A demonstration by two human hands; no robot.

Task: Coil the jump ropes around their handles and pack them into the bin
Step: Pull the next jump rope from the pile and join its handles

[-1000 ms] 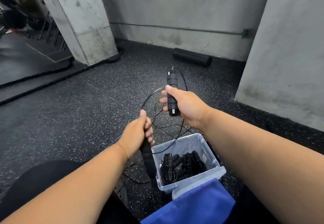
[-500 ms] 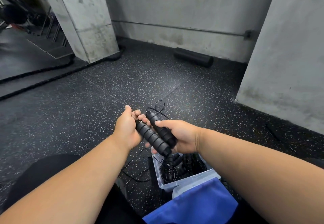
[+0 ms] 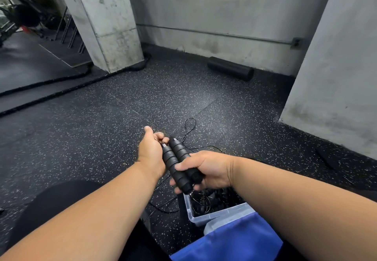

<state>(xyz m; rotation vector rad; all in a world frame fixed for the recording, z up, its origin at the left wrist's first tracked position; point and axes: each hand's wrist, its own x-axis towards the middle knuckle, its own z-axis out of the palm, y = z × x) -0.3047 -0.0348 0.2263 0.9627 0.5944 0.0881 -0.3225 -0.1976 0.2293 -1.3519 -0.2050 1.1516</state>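
Note:
Two black ribbed jump rope handles (image 3: 177, 158) lie side by side, pointing away from me. My right hand (image 3: 210, 171) grips their near ends, fingers curled round both. My left hand (image 3: 152, 152) cups the far end of the left handle, fingertips curled at its tip. The thin black rope (image 3: 189, 127) trails in loose loops on the floor beyond and under my hands. Just below my right hand sits a clear plastic bin (image 3: 195, 217) holding several coiled black jump ropes, partly hidden by my right forearm.
A blue cloth (image 3: 230, 244) lies in front of the bin. A black foam roller (image 3: 230, 71) rests by the back wall. Thick battle ropes (image 3: 61, 89) run along the floor at left by a concrete pillar (image 3: 106, 22). Another concrete wall (image 3: 336, 67) stands at right.
The handles, held apart a second ago, have been brought together side by side. My right hand now wraps both near ends, and both hands have lowered toward the bin.

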